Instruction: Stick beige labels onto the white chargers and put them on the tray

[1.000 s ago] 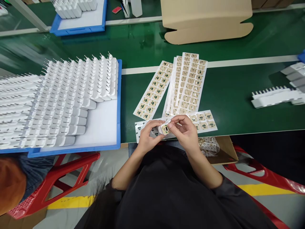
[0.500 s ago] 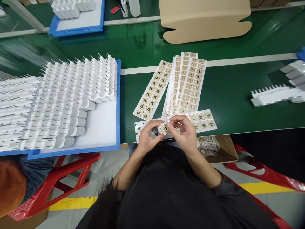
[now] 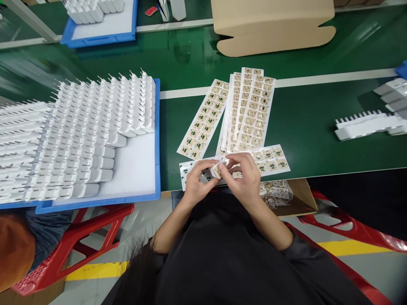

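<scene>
A small white plug charger (image 3: 215, 172) with a tan label on its end face is pinched between the fingertips and thumb of my left hand (image 3: 197, 183). My right hand (image 3: 244, 178) is closed at the charger's other side, its thumb pressed on the labelled face and partly covering it. Beneath both hands lies a sticker sheet (image 3: 274, 163) with tan labels, its left part showing dark spots. Just beyond, several more label sheets (image 3: 256, 110) are fanned over one another, and a separate sheet (image 3: 203, 123) lies slanted to their left.
On the left, a blue-rimmed tray (image 3: 157, 169) holds rows of white chargers, pins up. More chargers (image 3: 365, 127) stand at the right. Brown cardboard (image 3: 273, 29) lies at the back. Below the table edge is an open box (image 3: 303, 197) with crumpled sheets. Red stools (image 3: 104, 228) flank me.
My right thumb has moved slightly left across the charger's end face and now covers more of the label. My left hand holds nearly still.
</scene>
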`<state>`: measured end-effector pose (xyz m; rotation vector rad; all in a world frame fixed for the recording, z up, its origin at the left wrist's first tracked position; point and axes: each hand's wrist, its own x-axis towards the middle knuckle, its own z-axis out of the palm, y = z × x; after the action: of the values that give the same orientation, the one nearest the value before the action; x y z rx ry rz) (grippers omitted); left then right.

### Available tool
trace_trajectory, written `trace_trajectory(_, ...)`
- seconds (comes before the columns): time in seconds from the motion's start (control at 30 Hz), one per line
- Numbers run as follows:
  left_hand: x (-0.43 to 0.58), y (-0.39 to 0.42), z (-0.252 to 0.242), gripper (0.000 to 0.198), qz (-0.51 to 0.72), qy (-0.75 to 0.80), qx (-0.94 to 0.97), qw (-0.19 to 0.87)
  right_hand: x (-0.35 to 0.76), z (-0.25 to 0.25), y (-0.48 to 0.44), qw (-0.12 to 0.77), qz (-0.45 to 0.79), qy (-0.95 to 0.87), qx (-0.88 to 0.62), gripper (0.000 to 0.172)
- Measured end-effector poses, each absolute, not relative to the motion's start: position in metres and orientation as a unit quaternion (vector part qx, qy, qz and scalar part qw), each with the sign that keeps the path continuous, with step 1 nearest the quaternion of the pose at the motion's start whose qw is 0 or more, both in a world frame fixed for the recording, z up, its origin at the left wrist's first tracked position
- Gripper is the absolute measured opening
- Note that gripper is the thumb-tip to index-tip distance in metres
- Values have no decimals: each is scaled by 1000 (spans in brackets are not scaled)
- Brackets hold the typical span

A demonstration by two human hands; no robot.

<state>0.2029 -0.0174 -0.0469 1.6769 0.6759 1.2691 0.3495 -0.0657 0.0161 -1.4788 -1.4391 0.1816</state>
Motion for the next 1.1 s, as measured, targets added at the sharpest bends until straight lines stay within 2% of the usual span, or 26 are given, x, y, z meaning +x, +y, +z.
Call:
trace_trajectory(0.17, 203, -18, -52, 41, 530, 270, 659, 460, 355, 13, -64, 526, 293, -531, -596, 14)
trace_trajectory(0.33, 204, -16, -56, 40, 556, 263, 631, 474, 359, 0, -64, 545, 437, -505, -506, 28)
trace_trajectory(0.47, 206, -17, -53, 33, 562, 254, 666, 420, 350, 0, -62, 554, 420, -490, -526, 27)
trace_trajectory(0.57, 207, -18, -49, 36, 568, 253, 698, 356, 341, 3, -59, 579, 388, -479, -533, 18)
trace_trajectory(0.73, 209, -18, -47, 34, 582, 259, 711, 299, 334, -4, -58, 616, 408, -426, -523, 2)
trace_trajectory(0.93, 208, -19, -48, 38, 585, 265, 697, 319, 335, -11, -62, 627, 447, -385, -508, 14)
trace_trajectory(1.1, 208, -19, -48, 38, 585, 260, 715, 280, 332, -6, -61, 622, 448, -365, -528, 8)
